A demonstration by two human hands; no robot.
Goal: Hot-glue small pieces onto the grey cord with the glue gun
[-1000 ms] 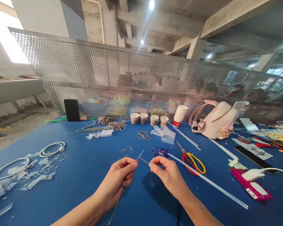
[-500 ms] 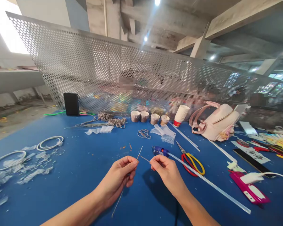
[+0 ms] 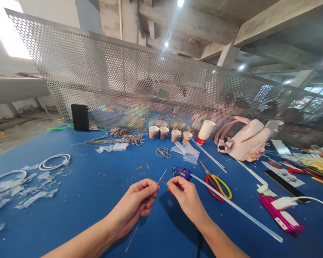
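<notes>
Between its thumb and fingers, my left hand pinches a thin wire; one end points up past the fingertips and a thin tail hangs below the palm. Close by on the right, my right hand pinches a thin strand that reaches toward the wire at the left fingertips. Whether strand and wire are one piece I cannot tell. A blue glue gun with a long clear stick lies just beyond my right hand, beside scissors with red and yellow handles.
Paper cups, cord bundles and a black phone line the back below a perforated metal screen. White rings and plastic scraps lie left. A pink bag and magenta power strip are right. People are behind the screen.
My right hand has moved slightly left, closer to my left hand. The wire's upper end leans further right, and the gap between the fingertips is smaller.
</notes>
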